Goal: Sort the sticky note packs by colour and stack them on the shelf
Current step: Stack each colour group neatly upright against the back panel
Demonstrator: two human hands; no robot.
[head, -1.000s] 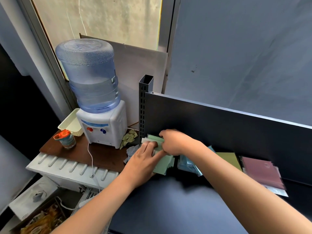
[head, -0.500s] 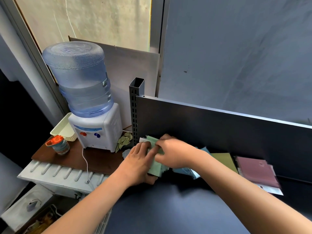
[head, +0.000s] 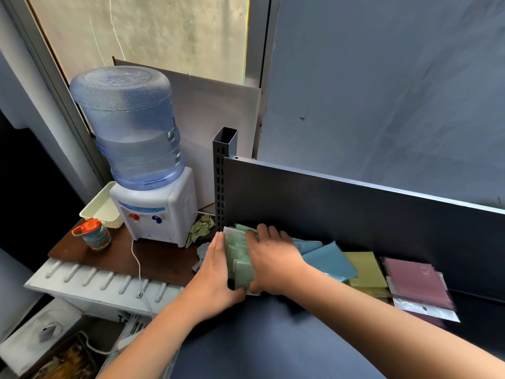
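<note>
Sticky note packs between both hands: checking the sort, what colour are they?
Pale green sticky note packs, clearest in the head view.

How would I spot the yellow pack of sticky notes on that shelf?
Start at the dark shelf right of the water dispenser. Packs lie in a row along its back panel. The yellow pack lies flat between the blue packs and the pink packs, untouched by either hand.

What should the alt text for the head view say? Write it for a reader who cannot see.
Two hands, left hand and right hand, press a stack of green packs between them at the left end of a dark shelf. Blue packs, yellow packs and pink packs lie to the right; a water dispenser stands left.
</note>
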